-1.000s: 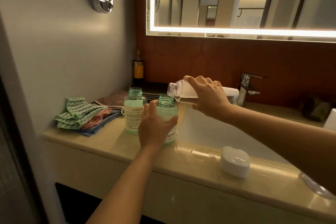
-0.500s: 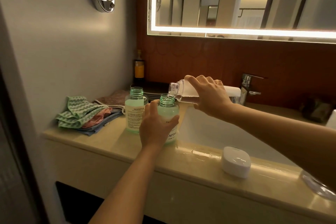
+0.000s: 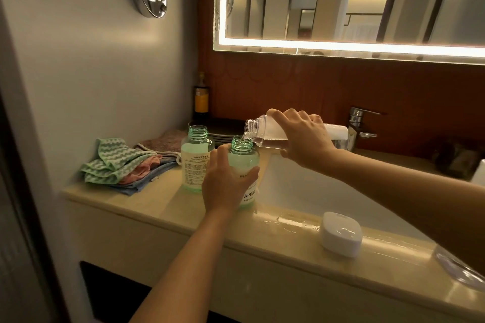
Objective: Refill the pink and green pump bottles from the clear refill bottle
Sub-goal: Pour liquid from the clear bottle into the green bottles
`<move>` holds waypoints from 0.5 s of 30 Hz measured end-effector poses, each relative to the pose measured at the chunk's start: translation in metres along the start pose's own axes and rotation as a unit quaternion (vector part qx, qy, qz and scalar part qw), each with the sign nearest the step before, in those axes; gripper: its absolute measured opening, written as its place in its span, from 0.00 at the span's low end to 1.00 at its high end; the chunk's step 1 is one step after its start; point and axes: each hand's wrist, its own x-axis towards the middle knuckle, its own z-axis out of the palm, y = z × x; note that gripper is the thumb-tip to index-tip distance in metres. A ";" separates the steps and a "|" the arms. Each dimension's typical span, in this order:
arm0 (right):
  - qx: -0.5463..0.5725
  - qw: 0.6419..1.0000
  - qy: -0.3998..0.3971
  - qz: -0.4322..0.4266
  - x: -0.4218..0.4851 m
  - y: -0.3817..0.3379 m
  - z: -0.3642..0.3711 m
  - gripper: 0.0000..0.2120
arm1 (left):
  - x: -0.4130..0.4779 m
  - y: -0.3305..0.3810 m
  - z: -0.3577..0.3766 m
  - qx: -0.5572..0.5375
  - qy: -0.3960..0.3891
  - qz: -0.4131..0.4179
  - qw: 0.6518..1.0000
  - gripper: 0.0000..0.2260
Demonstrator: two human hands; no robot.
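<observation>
We are tipping the clear refill bottle (image 3: 268, 130) in our right hand (image 3: 304, 137), fingers curled over its body. Its open neck is hanging just above the mouth of the nearer green pump bottle (image 3: 242, 161). Our left hand (image 3: 225, 187) is wrapping its fingers round that bottle, which is standing upright on the tabletop (image 3: 157, 199). Its label is showing only "FR" and "APING". Just beside it the second green bottle (image 3: 196, 157) is standing uncapped, its print too small to read.

The label of the nearer green-tinted plastic bottle (image 3: 245, 162) is half covered by the left hand (image 3: 225, 186); the right edge crops a clear glass dish (image 3: 456, 269).
</observation>
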 end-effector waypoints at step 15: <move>-0.024 1.000 0.005 -0.012 0.003 0.002 0.003 0.38 | 0.000 -0.002 0.002 -0.002 0.004 -0.004 1.000 0.32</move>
